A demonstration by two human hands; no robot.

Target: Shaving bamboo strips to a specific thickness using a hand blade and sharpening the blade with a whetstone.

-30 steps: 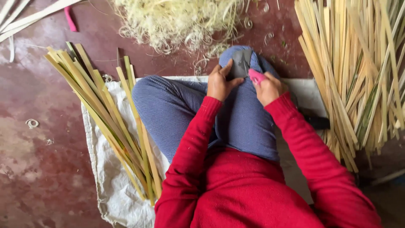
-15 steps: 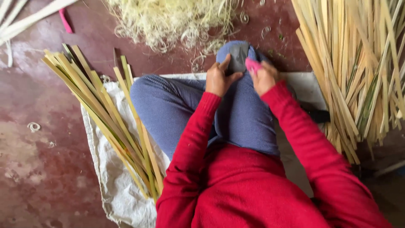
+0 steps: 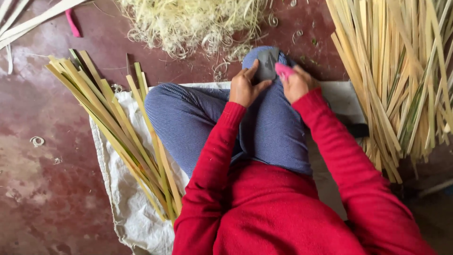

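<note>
Your left hand [image 3: 245, 87] presses the grey pad [image 3: 267, 63] flat on your raised knee [image 3: 264, 56] as a guard, grip closed on its edge, while your right hand [image 3: 296, 84] pinches a pink piece [image 3: 284, 71] just beside it

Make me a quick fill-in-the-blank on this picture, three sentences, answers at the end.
1. Both hands rest on the person's raised ____.
2. The left hand touches a grey patch; the right hand has a ____ wrap on one finger.
3. The bundle of strips at the person's left lies partly on a ____ sack.

Answers: knee; pink; white
</note>
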